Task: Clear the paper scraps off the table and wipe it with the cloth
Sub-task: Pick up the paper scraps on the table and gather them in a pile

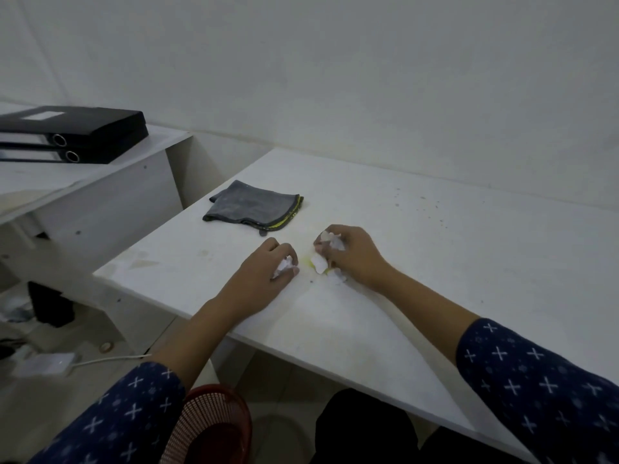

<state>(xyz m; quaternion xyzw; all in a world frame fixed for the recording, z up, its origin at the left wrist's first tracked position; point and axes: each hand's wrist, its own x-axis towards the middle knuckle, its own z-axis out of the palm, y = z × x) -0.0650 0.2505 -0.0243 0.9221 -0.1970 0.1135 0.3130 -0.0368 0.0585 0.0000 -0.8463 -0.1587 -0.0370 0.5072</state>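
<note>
While both hands rest on the white table (435, 249), each is curled round crumpled paper scraps (284, 263). The left hand (264, 266), nearer the viewer than the cloth (253, 209), pinches a small wrinkled white wad between thumb and bent fingers. The right hand (353, 254), to the right of the cloth and nearer than it, grips another rumpled white piece. A loose scrap (319, 263) lies on the board touching its fingers.

The cloth is grey and soft-looking, folded into a rough square with a yellow-green stitched edge. It lies flat on the table, just beyond the two hands and untouched by them. The tabletop is a smooth, matt white board, scuffed, with a faint yellowish stain (306, 261) between the hands and dark specks scattered right of the cloth.

Both sleeves (536, 380) are dark blue fabric printed with small white crosses. Left of the cloth stands a second white desk (100, 185) carrying two stacked black binders (77, 135) with metal ring holes. Beyond the cloth rises a plain pale wall (335, 78). Well below and nearer than the cloth, on the floor, sits a red mesh basket (214, 426) of plastic lattice.
</note>
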